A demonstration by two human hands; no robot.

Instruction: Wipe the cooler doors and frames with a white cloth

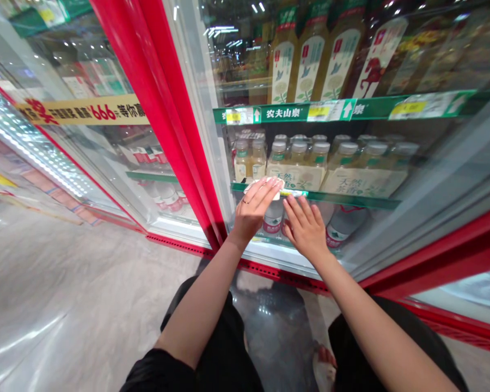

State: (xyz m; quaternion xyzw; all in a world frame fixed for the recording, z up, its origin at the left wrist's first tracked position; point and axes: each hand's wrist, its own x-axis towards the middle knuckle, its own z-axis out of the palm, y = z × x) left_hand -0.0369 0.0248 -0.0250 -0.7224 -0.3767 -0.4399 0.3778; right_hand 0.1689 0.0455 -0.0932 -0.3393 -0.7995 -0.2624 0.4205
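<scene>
My left hand (253, 209), with a ring on one finger, lies flat on a folded white cloth (262, 187) against the glass door of a drinks cooler (375, 228). My right hand (306, 228) sits just to its right, fingers spread, touching the glass or very close to it, with nothing in it. Behind the glass, rows of capped tea bottles (298, 163) stand on a shelf just above my fingertips. Grey-capped bottles on the shelf below (343, 226) are partly hidden by my hands.
A red door frame (175, 125) separates this glass door from another on the left. Green price strips (343, 111) run along the shelves. A yellow banner (85, 111) crosses the left door. A polished stone floor (65, 283) lies below, and a red base (277, 275) runs along the cooler.
</scene>
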